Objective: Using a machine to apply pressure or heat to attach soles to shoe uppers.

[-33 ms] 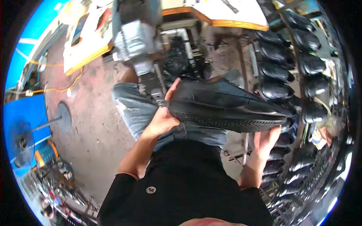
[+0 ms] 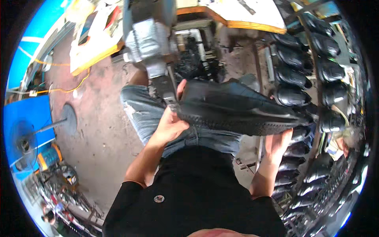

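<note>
A black shoe point(image 2: 237, 103) lies sideways across my lap, its textured sole edge turned toward me and its toe pointing right. My left hand point(image 2: 172, 125) is closed round the heel end, thumb low by the sole and a finger up on the far side. At the toe end my right hand point(image 2: 278, 142) grips the shoe from underneath; some of its fingers are hidden behind it. The narrow metal arm of a machine point(image 2: 161, 81) comes down to the heel beside my left hand. Whether its tip touches the shoe I cannot tell.
Racks of black shoes point(image 2: 292, 77) stand close on my right. A white-topped bench point(image 2: 252, 17) is ahead, and another table point(image 2: 98, 47) stands ahead to the left. A fan point(image 2: 25, 144), a round-based stand point(image 2: 69, 120) and a yellow cable point(image 2: 81, 85) are on the left.
The shoe has rolled slightly, so more of its upper and less of its sole edge shows. Both hands keep their hold. The surroundings have shifted a little to the right in view.
</note>
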### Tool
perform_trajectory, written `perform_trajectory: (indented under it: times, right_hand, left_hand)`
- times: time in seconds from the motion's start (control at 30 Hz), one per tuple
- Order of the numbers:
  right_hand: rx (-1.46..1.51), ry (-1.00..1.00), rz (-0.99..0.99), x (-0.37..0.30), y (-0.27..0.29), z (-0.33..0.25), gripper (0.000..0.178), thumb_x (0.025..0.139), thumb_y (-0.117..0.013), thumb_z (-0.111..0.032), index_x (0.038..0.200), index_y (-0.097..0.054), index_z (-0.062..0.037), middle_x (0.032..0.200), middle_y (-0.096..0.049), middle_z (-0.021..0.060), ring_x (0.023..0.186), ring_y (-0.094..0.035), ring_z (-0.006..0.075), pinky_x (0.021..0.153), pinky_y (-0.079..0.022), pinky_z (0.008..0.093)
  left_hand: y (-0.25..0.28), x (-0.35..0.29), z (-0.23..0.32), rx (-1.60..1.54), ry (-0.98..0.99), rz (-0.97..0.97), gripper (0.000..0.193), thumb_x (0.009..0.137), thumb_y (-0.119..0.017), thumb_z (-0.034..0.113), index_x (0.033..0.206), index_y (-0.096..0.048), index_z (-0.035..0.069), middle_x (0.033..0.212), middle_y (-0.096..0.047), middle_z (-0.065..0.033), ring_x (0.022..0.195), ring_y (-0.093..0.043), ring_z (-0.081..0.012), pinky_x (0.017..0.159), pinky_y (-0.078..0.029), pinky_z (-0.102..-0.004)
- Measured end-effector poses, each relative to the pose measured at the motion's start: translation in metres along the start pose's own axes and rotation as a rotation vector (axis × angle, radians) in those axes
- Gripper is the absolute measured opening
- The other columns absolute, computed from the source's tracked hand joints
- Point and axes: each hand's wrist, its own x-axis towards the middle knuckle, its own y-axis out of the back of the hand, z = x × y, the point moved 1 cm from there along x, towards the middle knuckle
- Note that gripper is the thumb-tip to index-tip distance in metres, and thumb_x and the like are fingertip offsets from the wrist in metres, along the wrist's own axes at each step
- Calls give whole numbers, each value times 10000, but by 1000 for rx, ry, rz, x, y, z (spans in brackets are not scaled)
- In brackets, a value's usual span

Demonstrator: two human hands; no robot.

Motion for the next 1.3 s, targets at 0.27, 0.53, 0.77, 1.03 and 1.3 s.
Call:
perform_trajectory:
  times: [0.27, 0.53, 0.77, 1.03, 1.3]
  right_hand:
    - [38, -149, -191, 49, 36, 56, 935, 841, -850, -349, 1563, -348, -30, 1548, -469, 117, 1422, -464, 310, 1217, -351, 491]
    - [-181, -42, -60, 79, -21, -1, 597, 921, -702, -383, 1384, -512, -58, 1311, -614, 228, 1178, -626, 343, 1049, -507, 492]
    - [-572, 11, -384, 78, -102, -4, 960, 560, -919, -261, 1374, -489, 10, 1302, -625, 210, 1181, -628, 272, 1051, -487, 402]
    - [-377, -162, -609, 57, -135, 62, 846, 693, -870, -32, 1434, -462, -13, 1374, -571, 112, 1265, -559, 213, 1097, -435, 353]
    - [-427, 2, -747, 49, -181, 70, 734, 750, -864, 19, 1385, -497, -23, 1360, -605, 146, 1270, -585, 245, 1073, -465, 367]
  left_hand:
    - [-36, -8, 49, 371, -112, 223, 1001, 785, -823, -118, 1590, -255, 62, 1511, -463, -78, 1339, -511, -202, 969, -561, -359]
    - [-6, -25, 31, 333, -233, 208, 889, 758, -843, -113, 1475, -356, 85, 1238, -639, -111, 1031, -689, -201, 872, -595, -353]
    - [49, -61, 38, 23, -166, 412, 1213, 784, -905, 131, 1669, -82, 237, 1254, -609, -79, 1055, -635, -196, 879, -544, -336]
    - [55, -67, 109, 370, -370, 478, 1175, 803, -886, 233, 1665, -95, 130, 1636, -362, -84, 1450, -425, -280, 1202, -334, -484]
    - [34, -64, 133, 1208, -564, 551, 965, 837, -844, 314, 1591, -320, 17, 1648, -313, -225, 1526, -304, -346, 1231, -249, -494]
